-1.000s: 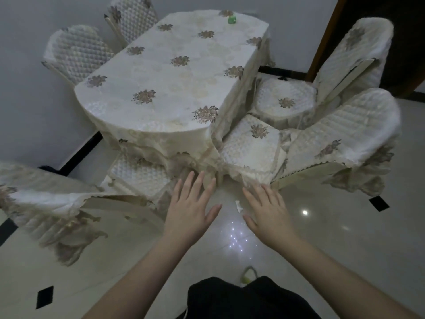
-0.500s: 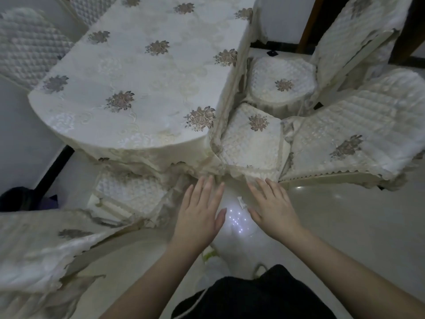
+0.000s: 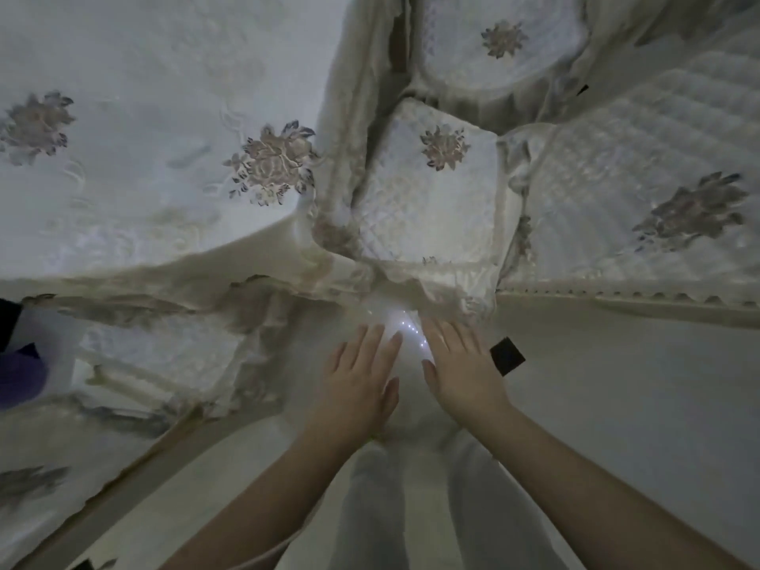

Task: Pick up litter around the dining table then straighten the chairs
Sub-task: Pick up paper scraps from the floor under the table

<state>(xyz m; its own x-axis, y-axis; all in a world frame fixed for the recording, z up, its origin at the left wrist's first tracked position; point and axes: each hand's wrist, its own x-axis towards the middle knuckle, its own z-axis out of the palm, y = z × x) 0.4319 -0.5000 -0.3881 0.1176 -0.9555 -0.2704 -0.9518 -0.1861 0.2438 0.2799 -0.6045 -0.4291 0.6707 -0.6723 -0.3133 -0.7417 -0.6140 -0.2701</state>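
Both of my hands reach down toward the shiny floor below the table corner. My left hand [image 3: 360, 378] and my right hand [image 3: 458, 364] are flat with straight fingers and hold nothing. Between their fingertips the floor shows a bright patch with small light dots [image 3: 411, 325]; the white scrap of litter seen earlier is not visible. The dining table [image 3: 144, 158], under a cream cloth with flower motifs, fills the upper left. A covered chair seat [image 3: 427, 191] is tucked at the table's right side, just above my hands.
Another covered chair [image 3: 641, 191] stands at the right, a further seat [image 3: 485, 39] at the top, and a chair [image 3: 156, 355] lies low at the left. A black floor tile inset [image 3: 508, 356] sits beside my right hand. My legs [image 3: 411, 508] are below.
My head has dropped much closer to the floor and table. Both hands have moved forward and down toward the table corner, and the white scrap between them is out of sight.
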